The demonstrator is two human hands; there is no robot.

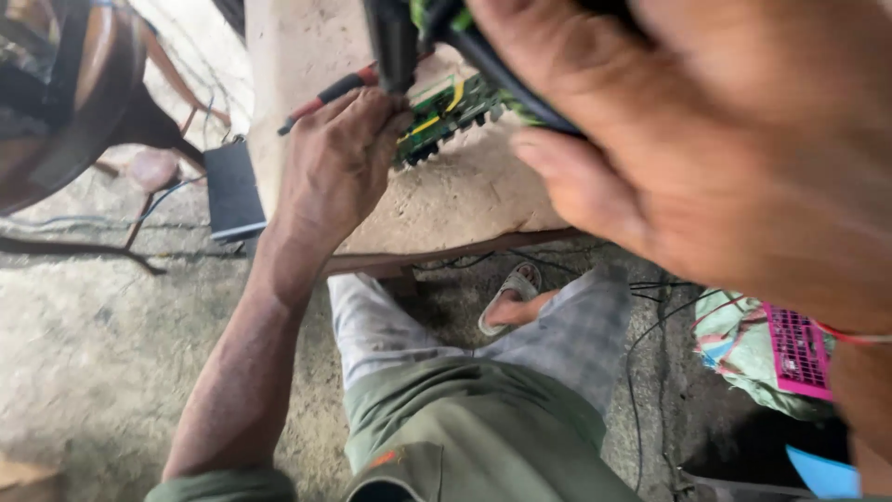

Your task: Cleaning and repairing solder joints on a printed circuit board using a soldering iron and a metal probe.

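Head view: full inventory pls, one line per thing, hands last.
circuit board: 1, green, on the worktop under the left hand
tool with red-and-black handle: 1, on the worktop left of the board
worktop: 1, beige, worn, top centre
flat box: 1, black, floor left of the worktop
wooden chair: 1, brown, top left
cables: several, black, floor right of the legs
pink grid piece: 1, on cloth at right
sandal: 1, grey, on the foot below the worktop
left hand: on the board's edge
right hand: close to the camera, blurred, gripping a black tool
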